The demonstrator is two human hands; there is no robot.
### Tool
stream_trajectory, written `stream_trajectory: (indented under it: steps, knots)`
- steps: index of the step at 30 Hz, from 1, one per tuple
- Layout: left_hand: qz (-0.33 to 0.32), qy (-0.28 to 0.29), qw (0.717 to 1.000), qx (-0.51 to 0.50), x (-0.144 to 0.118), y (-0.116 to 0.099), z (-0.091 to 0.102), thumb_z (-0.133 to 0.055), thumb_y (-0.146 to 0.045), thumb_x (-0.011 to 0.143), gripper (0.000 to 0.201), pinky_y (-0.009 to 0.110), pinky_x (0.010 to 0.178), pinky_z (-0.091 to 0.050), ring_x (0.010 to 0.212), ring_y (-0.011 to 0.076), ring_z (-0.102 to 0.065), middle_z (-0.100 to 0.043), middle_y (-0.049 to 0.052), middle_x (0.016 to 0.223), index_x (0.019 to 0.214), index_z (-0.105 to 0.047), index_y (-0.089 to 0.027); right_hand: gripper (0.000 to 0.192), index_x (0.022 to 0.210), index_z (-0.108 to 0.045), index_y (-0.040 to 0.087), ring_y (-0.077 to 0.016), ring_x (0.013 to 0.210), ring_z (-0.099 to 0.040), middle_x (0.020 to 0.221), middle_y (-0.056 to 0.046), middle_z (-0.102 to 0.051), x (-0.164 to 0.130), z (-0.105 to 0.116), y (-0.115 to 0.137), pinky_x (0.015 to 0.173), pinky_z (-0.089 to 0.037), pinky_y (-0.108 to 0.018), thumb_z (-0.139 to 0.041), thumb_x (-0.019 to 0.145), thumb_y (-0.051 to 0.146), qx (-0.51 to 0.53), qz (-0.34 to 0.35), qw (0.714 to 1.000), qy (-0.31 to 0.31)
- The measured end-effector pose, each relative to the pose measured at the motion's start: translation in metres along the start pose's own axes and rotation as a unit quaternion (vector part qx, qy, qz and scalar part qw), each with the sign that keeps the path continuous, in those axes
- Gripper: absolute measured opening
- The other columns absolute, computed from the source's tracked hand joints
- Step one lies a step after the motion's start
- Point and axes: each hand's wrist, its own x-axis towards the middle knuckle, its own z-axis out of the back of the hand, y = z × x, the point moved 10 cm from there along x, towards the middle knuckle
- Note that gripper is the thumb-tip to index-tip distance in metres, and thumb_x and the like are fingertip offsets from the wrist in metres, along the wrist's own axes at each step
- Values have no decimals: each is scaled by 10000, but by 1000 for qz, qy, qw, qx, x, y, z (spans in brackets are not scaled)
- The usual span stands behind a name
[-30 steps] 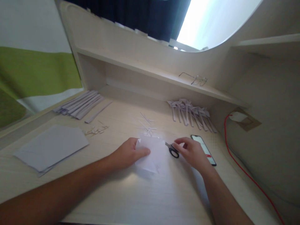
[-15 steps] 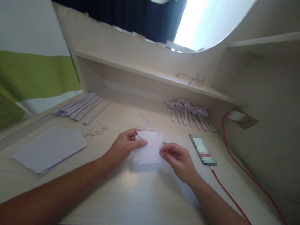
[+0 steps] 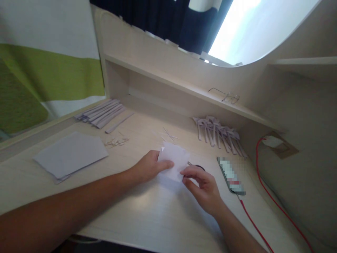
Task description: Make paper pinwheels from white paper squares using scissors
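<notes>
A folded white sheet of paper (image 3: 174, 158) is held just above the desk (image 3: 147, 218) between both hands. My left hand (image 3: 150, 167) pinches its left edge with thumb on top. My right hand (image 3: 201, 182) grips its lower right corner with thumb and forefinger. Black-handled scissors (image 3: 196, 166) lie on the desk just behind my right hand, partly hidden by it and the paper.
A stack of white sheets (image 3: 71, 154) lies at left, long paper strips (image 3: 101, 112) behind it. Folded paper pieces (image 3: 219, 135) sit by the back wall. A phone (image 3: 231, 175) with a red cable (image 3: 260, 165) lies at right. Glasses (image 3: 225, 95) rest on the shelf. Small offcuts (image 3: 117, 141) are scattered.
My right hand left the scissors and took the paper's right corner. Both hands now hold the sheet slightly lifted. The camera view shifted.
</notes>
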Motion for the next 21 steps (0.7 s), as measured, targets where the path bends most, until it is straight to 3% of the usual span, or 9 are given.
stream_trajectory:
  steps: [6,15,21]
  knots:
    - [-1,-26,999,29,2,1,8,-716,-394,726,300,273,612,-448,656,196,-624,-713,61,732,800,-740,-104,70,946,-760,244,-218,862,-699,918,-55,-761,2,-6,6,810,-572,-369,-705,904,239,-69,26,997,25]
    - [10,7,1000,11,-2,3,-2,-697,-403,755,313,270,605,-429,650,177,-592,-684,62,745,822,-713,-98,80,930,-747,239,-199,851,-697,911,-42,-759,5,-9,8,808,-552,-338,-671,930,216,-64,23,997,38]
    - [6,-2,999,39,2,1,-3,-674,-408,782,322,271,611,-419,664,174,-576,-672,55,762,848,-710,-95,57,934,-746,238,-192,838,-689,898,-32,-756,3,-9,0,787,-545,-311,-692,925,252,-37,-11,999,29]
